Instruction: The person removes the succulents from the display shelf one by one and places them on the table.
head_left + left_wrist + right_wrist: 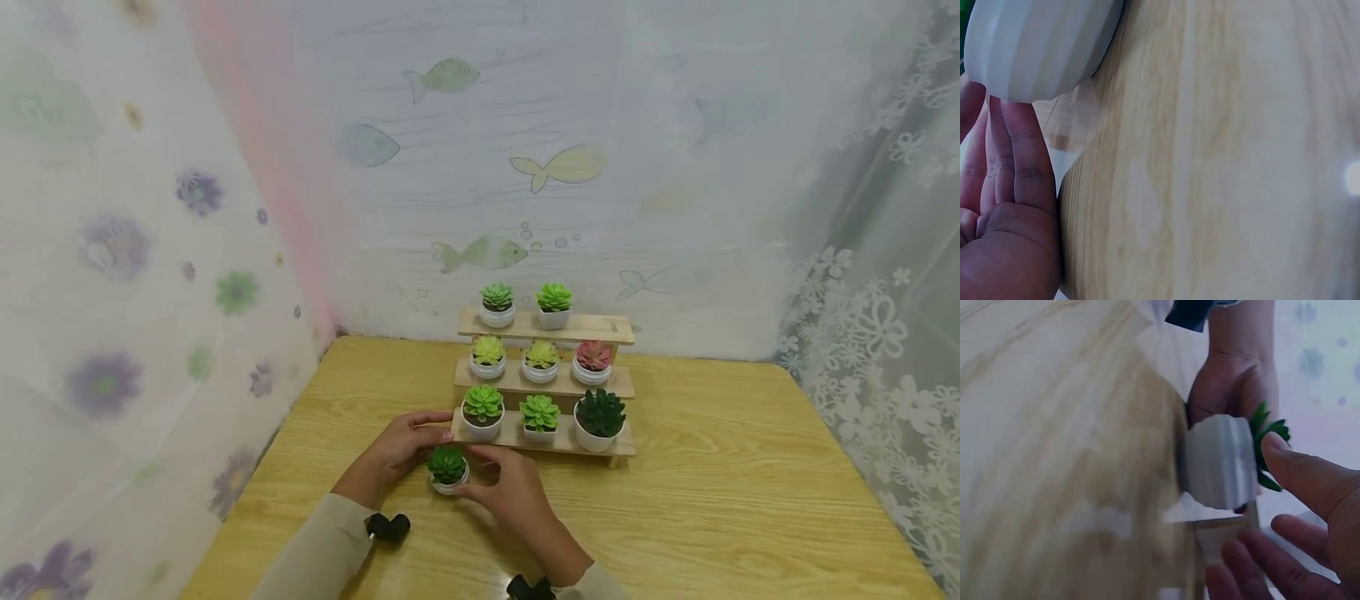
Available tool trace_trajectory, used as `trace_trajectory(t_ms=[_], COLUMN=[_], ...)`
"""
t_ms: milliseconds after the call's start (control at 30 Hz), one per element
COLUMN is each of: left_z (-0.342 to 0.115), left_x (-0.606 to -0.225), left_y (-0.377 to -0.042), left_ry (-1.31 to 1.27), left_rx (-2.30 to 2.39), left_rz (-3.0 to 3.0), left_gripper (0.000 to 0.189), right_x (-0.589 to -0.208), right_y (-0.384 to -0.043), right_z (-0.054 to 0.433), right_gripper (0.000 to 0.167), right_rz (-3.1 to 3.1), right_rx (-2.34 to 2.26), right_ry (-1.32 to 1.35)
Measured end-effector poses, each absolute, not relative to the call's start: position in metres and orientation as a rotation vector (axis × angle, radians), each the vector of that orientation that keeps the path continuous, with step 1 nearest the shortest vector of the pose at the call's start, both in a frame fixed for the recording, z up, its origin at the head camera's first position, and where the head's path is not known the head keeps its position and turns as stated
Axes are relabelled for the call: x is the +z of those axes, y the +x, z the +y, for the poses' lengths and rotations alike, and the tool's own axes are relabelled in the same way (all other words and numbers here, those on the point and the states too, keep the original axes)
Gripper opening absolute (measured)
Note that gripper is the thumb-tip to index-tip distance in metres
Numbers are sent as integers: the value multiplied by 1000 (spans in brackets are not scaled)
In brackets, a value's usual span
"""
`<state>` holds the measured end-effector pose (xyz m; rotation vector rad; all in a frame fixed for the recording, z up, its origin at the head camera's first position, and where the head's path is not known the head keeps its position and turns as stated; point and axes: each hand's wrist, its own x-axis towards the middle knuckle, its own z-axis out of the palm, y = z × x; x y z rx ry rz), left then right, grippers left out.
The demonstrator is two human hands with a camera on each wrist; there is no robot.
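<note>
A small dark-green succulent in a white ribbed pot (448, 475) stands on the wooden table just in front of a three-tier wooden stand (512, 429). To the pot's right is my right hand (513, 492), thumb and fingers spread apart around that side. In the right wrist view, the thumb (1297, 465) overlaps the green leaves, while the other fingers stay off the pot (1219, 462). My left hand (397, 446) lies at the left end of the stand's lowest board, fingertips at its corner. The left wrist view shows its fingers (1025, 153) extended, partly hidden behind the pot.
Several potted succulents fill the stand's tiers, including a pink one (593, 357) on the middle board and a large dark-green one (600, 415) at lower right. The table (720, 483) extends right. Patterned curtains (135, 275) enclose its back and sides.
</note>
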<state>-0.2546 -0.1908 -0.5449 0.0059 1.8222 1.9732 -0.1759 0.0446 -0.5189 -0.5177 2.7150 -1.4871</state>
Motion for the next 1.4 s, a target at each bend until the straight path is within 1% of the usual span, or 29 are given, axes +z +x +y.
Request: trace_trajectory(t_ms=[133, 233, 467, 667, 1000, 1233, 1300, 1400], left_z=[-191, -190, -190, -191, -190, -191, -190, -190], left_x=[-544, -544, -542, -542, -544, -544, -545, -545], left_y=[-254, -254, -255, -255, -254, -254, -254, -255], left_ry=[2, -13, -27, -29, -35, -34, -37, -42], left_rx=[1974, 1969, 1960, 1968, 1964, 1957, 1957, 1958], left_rz=[1816, 1818, 1819, 1815, 1813, 1829, 1831, 1830], left_gripper=[55, 54, 55, 57, 55, 55, 55, 54], right_x=[-503, -487, -444, -415, -383, -370, -368, -366], right_y=[-174, -174, -180, -193, -226, -250, -257, -267], right_z=[54, 61, 76, 90, 110, 121, 122, 124], right_gripper=[47, 42, 39, 38, 40, 42, 48, 62], right_rz=[2707, 2721, 2860, 2984, 3113, 3207, 3208, 3205], right_rx=[-1521, -1545, -1555, -1515, -1524, -1564, -1604, -1641], right_ry=[-601, -643, -699, -711, -702, -606, -557, -453])
